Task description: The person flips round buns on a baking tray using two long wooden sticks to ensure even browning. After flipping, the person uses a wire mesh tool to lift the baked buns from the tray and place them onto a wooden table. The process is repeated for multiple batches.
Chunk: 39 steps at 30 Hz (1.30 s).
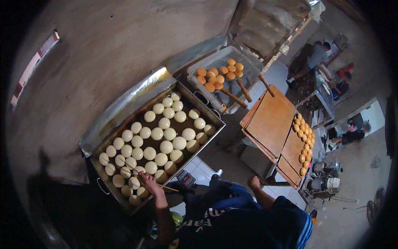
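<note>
A large rectangular metal pan (124, 106) holds dark oil with several pale round dough balls (166, 146) floating in it. My left hand (147, 181) reaches over the pan's near corner, closed on a thin wooden stick (168, 189) that points to the right. It hovers right above the nearest dough balls. My right hand (253, 181) stays by my body, away from the pan, near a stack of wooden boards (269, 120). Its fingers look curled, with nothing in them.
A wire-mesh tray (248, 68) behind the pan carries golden fried balls (217, 76) and wooden-handled tools (234, 98). More fried balls (304, 143) lie on a board at the right. A grey wall (95, 54) runs behind. Other people (311, 58) work farther back.
</note>
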Motion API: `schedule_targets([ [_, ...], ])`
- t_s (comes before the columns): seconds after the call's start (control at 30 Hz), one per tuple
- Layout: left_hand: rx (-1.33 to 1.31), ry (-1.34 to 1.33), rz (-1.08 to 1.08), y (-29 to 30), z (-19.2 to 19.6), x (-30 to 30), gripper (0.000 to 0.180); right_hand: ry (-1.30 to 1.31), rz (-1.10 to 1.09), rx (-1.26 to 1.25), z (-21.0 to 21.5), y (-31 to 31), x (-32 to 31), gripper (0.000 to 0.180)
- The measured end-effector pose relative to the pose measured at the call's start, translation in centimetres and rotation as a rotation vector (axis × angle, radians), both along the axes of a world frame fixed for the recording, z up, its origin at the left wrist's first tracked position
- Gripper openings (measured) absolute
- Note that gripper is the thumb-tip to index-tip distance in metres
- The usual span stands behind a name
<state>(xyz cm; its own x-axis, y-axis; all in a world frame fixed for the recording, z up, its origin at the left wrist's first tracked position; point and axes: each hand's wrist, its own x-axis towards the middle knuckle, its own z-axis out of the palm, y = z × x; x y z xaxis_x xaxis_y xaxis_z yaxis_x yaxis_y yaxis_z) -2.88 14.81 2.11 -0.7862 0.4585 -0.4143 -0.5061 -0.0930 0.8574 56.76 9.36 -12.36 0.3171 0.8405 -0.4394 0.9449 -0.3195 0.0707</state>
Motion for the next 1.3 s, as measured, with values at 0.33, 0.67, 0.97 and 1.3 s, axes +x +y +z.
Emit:
schedule_targets([
  [0.33, -0.004, -0.058, 0.011, -1.6, -9.8, -5.5, 0.042, 0.238, 0.304, 1.007, 11.7, 41.9, -3.8, 0.021],
  [0.67, 0.468, -0.219, -0.339, 6.0, -7.6, 5.8, 0.044, 0.007, 0.576, 0.210, 12.7, 54.5, -3.6, 0.039],
  [0.97, 0.389, -0.229, -0.422, 14.6, -1.8, 14.3, 0.029, 0.836, 0.477, 0.370, 0.7, 58.2, 0.0, 0.044],
  [1.3, -0.040, 0.146, -0.614, 21.3, 7.2, 32.1, 0.011, 1.302, -0.137, 0.518, 17.0, 32.1, 4.4, 0.049],
])
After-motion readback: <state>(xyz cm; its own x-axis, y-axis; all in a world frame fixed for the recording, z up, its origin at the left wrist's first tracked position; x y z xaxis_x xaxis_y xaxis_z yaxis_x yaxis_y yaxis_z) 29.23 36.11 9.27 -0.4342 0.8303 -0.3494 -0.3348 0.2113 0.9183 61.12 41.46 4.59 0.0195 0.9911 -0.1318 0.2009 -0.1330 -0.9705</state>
